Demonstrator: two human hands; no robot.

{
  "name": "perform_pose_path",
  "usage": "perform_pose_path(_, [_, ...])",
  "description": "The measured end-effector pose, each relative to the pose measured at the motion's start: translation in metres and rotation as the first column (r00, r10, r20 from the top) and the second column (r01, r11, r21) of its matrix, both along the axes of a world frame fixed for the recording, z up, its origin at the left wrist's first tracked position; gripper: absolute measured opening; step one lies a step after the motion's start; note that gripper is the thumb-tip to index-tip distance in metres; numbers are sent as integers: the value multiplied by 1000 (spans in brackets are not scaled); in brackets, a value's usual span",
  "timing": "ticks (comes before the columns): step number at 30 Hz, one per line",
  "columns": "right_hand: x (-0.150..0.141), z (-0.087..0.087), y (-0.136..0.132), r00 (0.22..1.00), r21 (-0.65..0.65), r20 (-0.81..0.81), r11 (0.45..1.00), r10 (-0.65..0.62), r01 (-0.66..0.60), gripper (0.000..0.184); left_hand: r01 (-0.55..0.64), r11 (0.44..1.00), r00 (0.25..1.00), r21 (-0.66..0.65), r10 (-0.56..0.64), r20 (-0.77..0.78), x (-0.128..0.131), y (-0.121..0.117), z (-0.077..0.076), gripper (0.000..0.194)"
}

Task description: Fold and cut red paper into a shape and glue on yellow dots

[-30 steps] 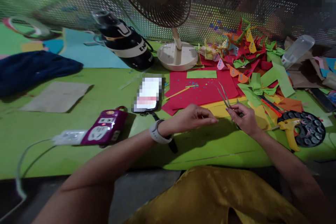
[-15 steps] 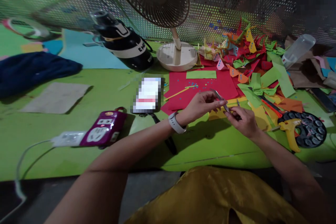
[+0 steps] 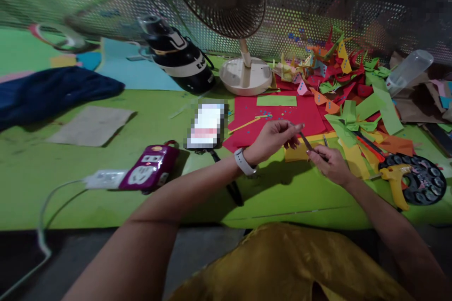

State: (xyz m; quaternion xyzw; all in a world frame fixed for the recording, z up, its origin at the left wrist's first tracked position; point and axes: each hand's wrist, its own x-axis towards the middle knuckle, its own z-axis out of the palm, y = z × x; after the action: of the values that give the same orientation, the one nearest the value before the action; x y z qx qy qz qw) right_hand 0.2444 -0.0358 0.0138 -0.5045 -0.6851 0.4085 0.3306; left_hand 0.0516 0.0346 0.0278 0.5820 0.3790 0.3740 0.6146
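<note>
Over the table's middle, my right hand [image 3: 330,164] is closed round a thin, dark, narrow tool [image 3: 305,141]; its exact kind does not show. The tool slants up and left, its far end close to the fingertips of my left hand [image 3: 273,138]. My left thumb and fingers are pinched together; whatever they hold is too small to make out. A pale band circles that wrist. Beneath the hands lie yellow paper [image 3: 294,153] and red sheets [image 3: 243,108] with a green strip [image 3: 276,100] and scattered blue dots.
Folded paper pieces [image 3: 328,70] heap up at the back right. A yellow glue gun [image 3: 397,178] rests by a black round palette [image 3: 429,186]. Leftward are a phone [image 3: 205,124], a purple power strip [image 3: 150,167], a black bottle [image 3: 183,63] and a fan [image 3: 245,77].
My left fingertips have come away from the tool's side, and the tool now shows more plainly in my right hand. The whole view has shifted slightly, so things sit further right.
</note>
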Motion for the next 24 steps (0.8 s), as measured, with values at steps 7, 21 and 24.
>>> perform_pose_path(7, [0,-3,-3,998,1,-32,998,-62,62,39,-318,948,944,-9,318,91,-31,18,1,50])
perform_pose_path(21, [-3,-6,-1,999,-76,-52,997,-2,-2,40,-5,983,983,-184,39,179,5,-16,-4,39])
perform_pose_path(24, [-2,-4,0,995,-111,-98,994,-5,-6,44,-146,961,964,-235,192,187,-6,-3,0,36])
